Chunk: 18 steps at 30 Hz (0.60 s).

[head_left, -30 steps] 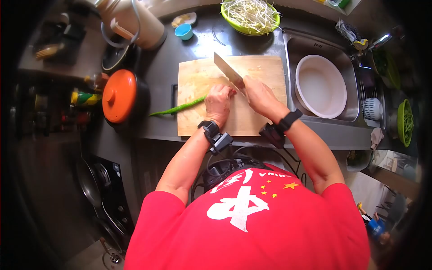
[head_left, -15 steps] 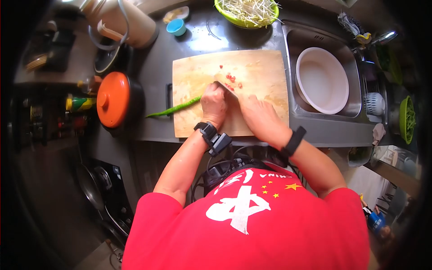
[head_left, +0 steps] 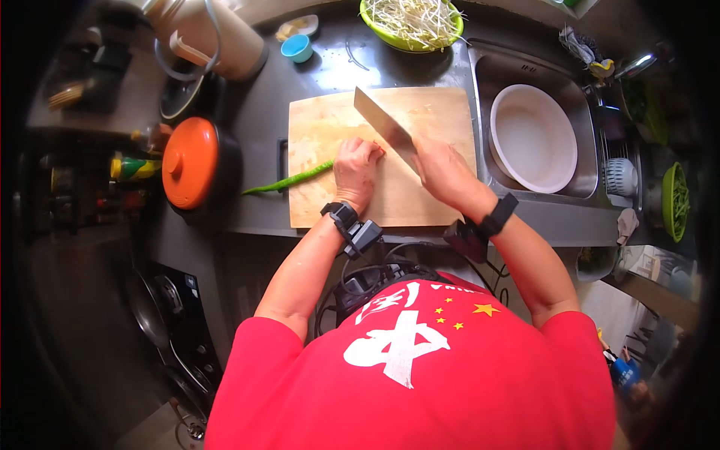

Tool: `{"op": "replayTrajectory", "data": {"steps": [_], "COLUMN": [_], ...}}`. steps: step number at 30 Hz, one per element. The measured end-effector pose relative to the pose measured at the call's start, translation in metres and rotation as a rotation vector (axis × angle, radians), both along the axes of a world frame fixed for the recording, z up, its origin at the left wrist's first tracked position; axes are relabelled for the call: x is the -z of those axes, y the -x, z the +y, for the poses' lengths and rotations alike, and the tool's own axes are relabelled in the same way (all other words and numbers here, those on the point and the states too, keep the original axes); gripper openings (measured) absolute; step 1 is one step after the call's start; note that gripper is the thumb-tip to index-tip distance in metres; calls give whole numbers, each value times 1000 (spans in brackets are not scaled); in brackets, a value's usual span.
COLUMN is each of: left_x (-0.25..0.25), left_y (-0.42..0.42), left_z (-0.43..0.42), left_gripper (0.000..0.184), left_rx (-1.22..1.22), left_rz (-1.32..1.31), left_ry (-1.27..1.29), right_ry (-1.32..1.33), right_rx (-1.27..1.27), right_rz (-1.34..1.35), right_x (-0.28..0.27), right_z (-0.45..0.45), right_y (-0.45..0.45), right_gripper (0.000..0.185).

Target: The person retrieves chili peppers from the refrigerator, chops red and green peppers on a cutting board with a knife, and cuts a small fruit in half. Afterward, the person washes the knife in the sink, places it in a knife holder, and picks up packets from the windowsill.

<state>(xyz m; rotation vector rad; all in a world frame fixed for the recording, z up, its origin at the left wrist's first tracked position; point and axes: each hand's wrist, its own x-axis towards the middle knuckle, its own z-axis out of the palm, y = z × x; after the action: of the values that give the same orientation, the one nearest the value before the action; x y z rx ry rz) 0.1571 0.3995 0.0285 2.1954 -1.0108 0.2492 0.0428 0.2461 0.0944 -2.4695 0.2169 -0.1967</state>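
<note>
On the wooden cutting board (head_left: 420, 210), my left hand (head_left: 356, 171) is closed round something red whose end shows at the fingertips. A long green pepper (head_left: 289, 181) lies to the left of that hand, one end at the hand and the thin tip past the board's left edge. My right hand (head_left: 448, 171) grips the handle of a broad knife (head_left: 386, 129). The blade slants up and to the left over the board, apart from my left fingers. Whatever lies under the blade is hidden.
A green basket of bean sprouts (head_left: 414, 22) and a blue cup (head_left: 297, 49) stand behind the board. Right of it, a white basin (head_left: 532, 139) sits in the sink (head_left: 491, 67). An orange-lidded pot (head_left: 189, 163) stands at the left.
The knife has come up and right, away from my left fingers, and its blade shows broadly again. The red bits seen on the board half a second ago are now largely hidden.
</note>
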Motion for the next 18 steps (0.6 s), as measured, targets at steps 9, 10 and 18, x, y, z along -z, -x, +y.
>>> {"op": "replayTrajectory", "data": {"steps": [9, 10, 18], "left_x": [-6, -5, 2], "left_y": [0, -2, -7], "left_z": [4, 5, 9], "left_gripper": [5, 6, 19], "left_rx": [26, 30, 96], "left_rz": [46, 28, -23], "left_ry": [-28, -40, -5], "right_ry": [247, 274, 197], "right_rx": [-34, -39, -65], "right_rz": [155, 148, 233], "right_x": [-13, -14, -22], "right_z": [36, 38, 45], "right_y": [25, 23, 8], "right_gripper": [9, 9, 14]}}
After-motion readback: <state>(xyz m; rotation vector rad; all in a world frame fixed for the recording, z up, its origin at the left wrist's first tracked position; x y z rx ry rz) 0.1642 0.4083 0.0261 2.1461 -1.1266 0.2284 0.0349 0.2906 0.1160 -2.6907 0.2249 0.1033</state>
